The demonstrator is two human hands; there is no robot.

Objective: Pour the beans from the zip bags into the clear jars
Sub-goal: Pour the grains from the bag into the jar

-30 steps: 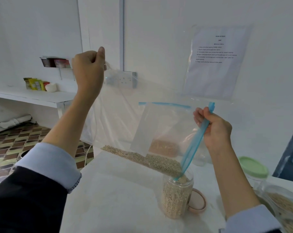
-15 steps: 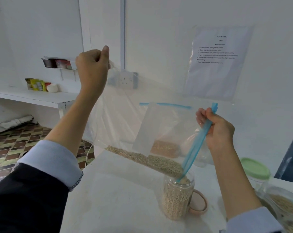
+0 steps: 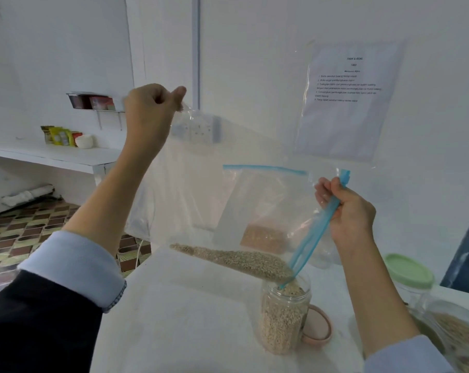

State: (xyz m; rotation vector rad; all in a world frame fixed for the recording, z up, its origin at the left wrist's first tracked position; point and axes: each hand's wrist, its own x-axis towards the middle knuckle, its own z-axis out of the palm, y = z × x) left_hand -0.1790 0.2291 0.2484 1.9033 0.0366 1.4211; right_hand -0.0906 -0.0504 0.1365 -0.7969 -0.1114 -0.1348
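Midway over a white table (image 3: 190, 319), a person tips a large clear zip bag (image 3: 190, 189) so that its beans (image 3: 236, 261) slide toward an open clear jar (image 3: 284, 316). High at the left, the left hand (image 3: 152, 109) pinches the bag's closed bottom corner between thumb and curled fingers, lifting that end well above the table. Lower at the right, the right hand (image 3: 349, 211) grips the bag's blue zip strip (image 3: 316, 232), fingers wrapped round it near its upper end. That strip runs down and to the left, and its lower end reaches the mouth of the jar. Pale beans lie in a sloping band along the bag's lowest edge, thickest just above the jar's rim. Already filled almost to the top with the same beans, the jar stands upright on the table. Touching its right side lies a pink lid (image 3: 318, 328), turned rim up.

Behind the held bag stands a second zip bag (image 3: 263, 208), with a blue strip along its top and a small amount of brownish beans at its bottom. A jar with a green lid (image 3: 409, 270) stands at the right, and more containers of grain (image 3: 454, 329) show at the lower right edge, partly cut off. On the white wall hang a printed sheet (image 3: 349, 100) in a plastic sleeve and a socket plate (image 3: 201, 129). A white shelf (image 3: 53, 154) at the far left carries small packets.
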